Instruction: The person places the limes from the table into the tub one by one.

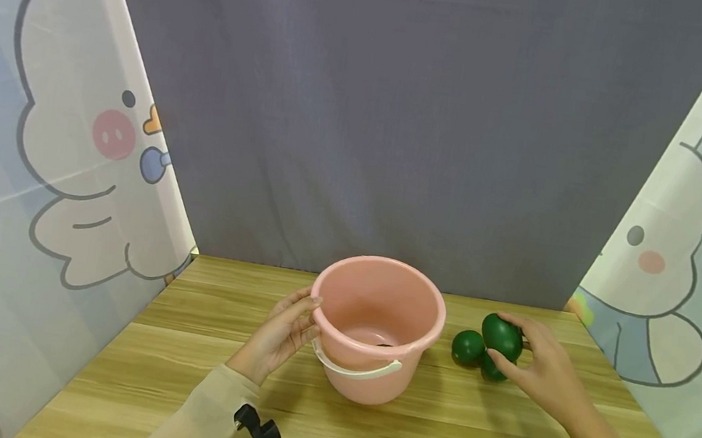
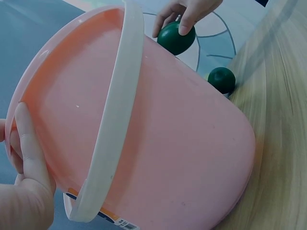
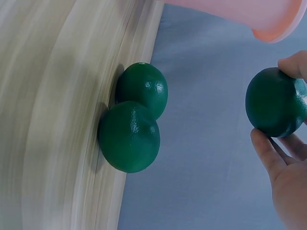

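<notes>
A pink plastic bucket [image 1: 371, 375] with a white handle [image 2: 112, 115] stands upright on the wooden table. My left hand [image 1: 284, 331] holds its rim at the left side, with fingers on both sides of the edge in the left wrist view. To the right of the bucket, my right hand [image 1: 539, 370] pinches a dark green, glossy lime-like fruit [image 3: 273, 103] between thumb and fingers, raised off the table. Below it, two similar green fruits, one nearer the bucket [image 1: 468, 347] and one partly hidden by the held fruit [image 1: 494, 369], lie touching each other.
Inside the bucket a small dark bit shows near the bottom, mostly hidden by the front wall. The wooden tabletop [image 1: 191, 345] ends at a grey curtain [image 1: 389, 121] behind. Cartoon-printed curtains [image 1: 67, 177] hang on both sides.
</notes>
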A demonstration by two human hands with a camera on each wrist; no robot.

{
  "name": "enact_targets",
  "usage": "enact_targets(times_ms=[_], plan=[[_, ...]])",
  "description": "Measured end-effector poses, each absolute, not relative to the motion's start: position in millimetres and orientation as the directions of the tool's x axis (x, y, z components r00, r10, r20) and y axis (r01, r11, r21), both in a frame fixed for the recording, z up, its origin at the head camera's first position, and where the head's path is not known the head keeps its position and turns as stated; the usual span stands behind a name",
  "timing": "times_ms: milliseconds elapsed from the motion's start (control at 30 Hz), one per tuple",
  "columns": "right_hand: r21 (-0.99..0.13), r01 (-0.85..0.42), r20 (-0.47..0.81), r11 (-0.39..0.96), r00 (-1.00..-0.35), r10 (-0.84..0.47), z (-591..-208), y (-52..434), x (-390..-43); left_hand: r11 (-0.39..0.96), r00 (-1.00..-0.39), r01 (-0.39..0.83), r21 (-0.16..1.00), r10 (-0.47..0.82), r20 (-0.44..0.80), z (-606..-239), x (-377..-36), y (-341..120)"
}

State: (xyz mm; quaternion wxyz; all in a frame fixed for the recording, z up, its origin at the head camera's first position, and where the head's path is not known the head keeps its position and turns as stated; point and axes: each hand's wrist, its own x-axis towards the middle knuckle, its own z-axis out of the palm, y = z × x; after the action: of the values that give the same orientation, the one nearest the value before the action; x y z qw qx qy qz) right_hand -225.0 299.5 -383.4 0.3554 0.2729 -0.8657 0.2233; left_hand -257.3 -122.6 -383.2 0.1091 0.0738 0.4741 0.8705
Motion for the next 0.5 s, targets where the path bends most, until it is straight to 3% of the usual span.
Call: enact_targets(times_ms=[500], plan=[[-0.215, -0.651, 0.741, 0.728, -0.594, -0.313, -377.6, 287.7, -227.0, -0.539, -0.967, -0.116, 0.834, 0.254, 0.030, -384.2, -257.6, -122.1]])
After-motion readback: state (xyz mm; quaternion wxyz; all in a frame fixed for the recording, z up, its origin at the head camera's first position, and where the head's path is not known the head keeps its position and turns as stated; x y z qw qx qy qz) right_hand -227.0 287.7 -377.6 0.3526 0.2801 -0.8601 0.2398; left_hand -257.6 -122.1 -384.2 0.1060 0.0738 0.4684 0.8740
